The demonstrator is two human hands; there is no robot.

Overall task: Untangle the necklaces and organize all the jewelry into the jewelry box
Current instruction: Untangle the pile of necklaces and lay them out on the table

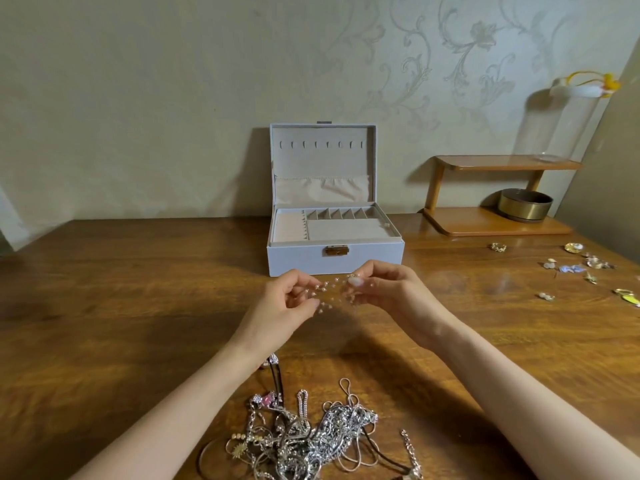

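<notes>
Nearest the person, well in front of the jewelry box (298, 259), the tangle of chains and cords (304, 441) lies heaped on the table (121, 306) between the two forearms. It looks like the stock yet to be sorted, kept close so that one piece can be drawn out at a time. Closer to the box, just in front of its clasp and raised off the wood, both hands work on a strand of small pearls (329, 293), somewhat blurred. The left hand (287, 301) pinches one side between thumb and curled fingers and the right hand (389, 292) pinches the other. The pearls spread between them, probably to check how the strand runs and whether it is free of knots. The box stands open with its lid upright toward the wall, hooks and tray compartments facing the hands, so a freed necklace has a short straight path in. To the right of the box, well apart, small loose pieces (571, 268) lie scattered near the table's right edge, and a careless sweep that way could push them off. Behind and to the right of the box stands a wooden shelf (467, 225) with a brass pot (524, 204). Left of the box a broad stretch of wood shows, the better side for laying strands out
</notes>
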